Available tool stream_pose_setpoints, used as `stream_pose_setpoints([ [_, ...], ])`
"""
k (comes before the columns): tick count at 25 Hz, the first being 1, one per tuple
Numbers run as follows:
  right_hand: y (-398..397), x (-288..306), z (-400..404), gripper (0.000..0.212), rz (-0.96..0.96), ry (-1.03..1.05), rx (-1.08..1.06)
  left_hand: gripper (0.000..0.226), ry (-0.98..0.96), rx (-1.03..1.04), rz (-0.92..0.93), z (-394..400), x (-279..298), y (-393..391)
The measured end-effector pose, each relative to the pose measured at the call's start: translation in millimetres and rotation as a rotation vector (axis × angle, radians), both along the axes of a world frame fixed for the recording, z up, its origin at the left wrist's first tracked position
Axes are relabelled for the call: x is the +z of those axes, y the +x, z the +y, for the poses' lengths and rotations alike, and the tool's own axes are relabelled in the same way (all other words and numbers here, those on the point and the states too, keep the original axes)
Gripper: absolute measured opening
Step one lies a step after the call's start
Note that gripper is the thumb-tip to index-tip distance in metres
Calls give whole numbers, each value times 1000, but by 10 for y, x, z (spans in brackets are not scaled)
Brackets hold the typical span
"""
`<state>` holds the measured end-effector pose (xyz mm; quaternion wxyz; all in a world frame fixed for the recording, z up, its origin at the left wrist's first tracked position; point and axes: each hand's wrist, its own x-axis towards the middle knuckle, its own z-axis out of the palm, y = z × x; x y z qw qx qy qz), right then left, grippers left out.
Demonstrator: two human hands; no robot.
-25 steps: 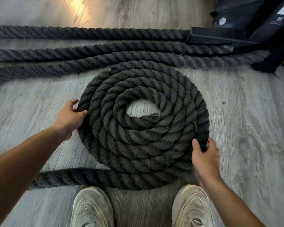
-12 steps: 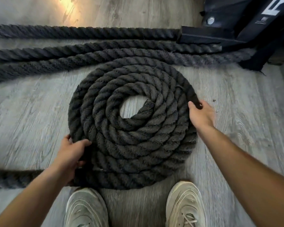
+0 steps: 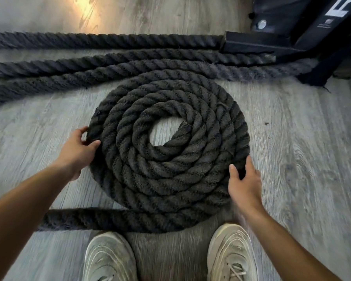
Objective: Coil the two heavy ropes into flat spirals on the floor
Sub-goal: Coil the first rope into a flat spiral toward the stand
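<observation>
**Both hands on the rim of the coiled rope**

The left hand (image 3: 77,151) sits at the left edge of the rope coil (image 3: 168,147); its grip is half closed, thumb pressed on top of the outer turn and fingers curled round the outside of that turn, so it grasps the rim; the forearm reaches in from the lower left, low over the grey plank floor (image 3: 302,159). The coil lies flat on the floor as a spiral of about five turns, with the cut end showing at the small open centre; its loose tail (image 3: 85,219) runs out to the left along the near side, passing under the left forearm. Beyond the coil, three straight runs of rope (image 3: 114,57) cross the floor toward a black metal frame (image 3: 292,31) at the upper right; the nearest run touches the coil's far edge. The right hand (image 3: 244,185) rests on the coil's lower right rim, its grip released, fingers spread, thumb on the outer turn. Two pale shoes (image 3: 109,258) stand just behind the tail; bare floor lies open to the right of the coil.
</observation>
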<state>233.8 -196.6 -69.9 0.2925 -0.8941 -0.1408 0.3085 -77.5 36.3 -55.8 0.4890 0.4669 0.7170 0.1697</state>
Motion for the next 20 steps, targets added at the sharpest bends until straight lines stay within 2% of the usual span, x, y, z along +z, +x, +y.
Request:
stream_pose_setpoints([
  [4, 537, 22, 311, 54, -21, 100, 13, 60, -166, 166, -149, -445, -16, -18],
  [6, 813, 42, 608, 39, -94, 77, 31, 52, -249, 212, -196, -806, -29, 36],
  [8, 1012, 46, 895, 40, -172, 26, 47, 48, -303, 237, -221, -1110, -3, 147],
  [11, 971, 11, 988, 49, -218, 49, 58, 57, -263, 218, -178, -1124, 65, 253],
  [14, 594, -88, 563, 55, -209, 22, -7, 79, -125, 193, -131, -663, 75, 170],
  [16, 239, -61, 192, 60, -162, -2, -72, 76, -78, 143, -84, -305, 112, 131],
  [20, -117, 30, -189, 66, -60, 1, -46, 63, -16, -38, -2, 8, 119, 162],
])
